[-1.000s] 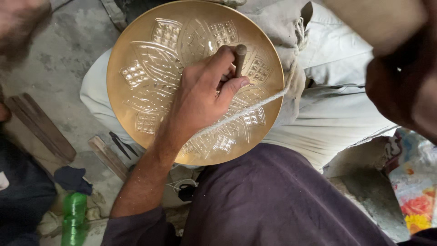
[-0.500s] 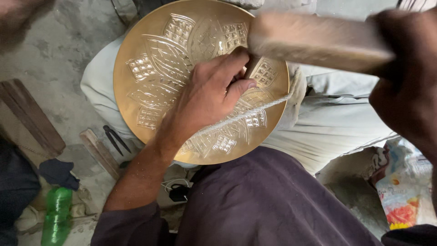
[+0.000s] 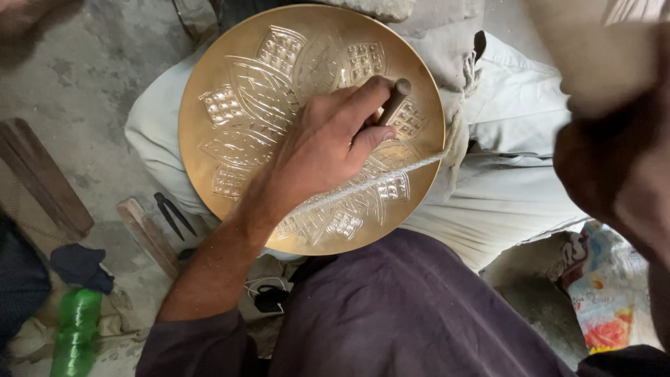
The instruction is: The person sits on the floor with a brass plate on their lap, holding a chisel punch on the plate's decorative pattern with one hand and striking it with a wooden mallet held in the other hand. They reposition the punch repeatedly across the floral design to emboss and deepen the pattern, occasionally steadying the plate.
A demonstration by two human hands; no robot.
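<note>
One brass plate [image 3: 237, 132]: left hand [image 3: 328, 146] grasps a punch [image 3: 395, 99] upon it; blurred right hand [image 3: 621, 174], seemingly clenched, beside it.

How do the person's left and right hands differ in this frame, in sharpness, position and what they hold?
The left hand is sharp and rests on the engraved brass plate, while the right hand is blurred, close to the camera at the frame's right edge. The left hand pinches a thin dark punch against the plate; the right hand grips a pale blurred tool above it. Both hands are bare and closed around a tool.
</note>
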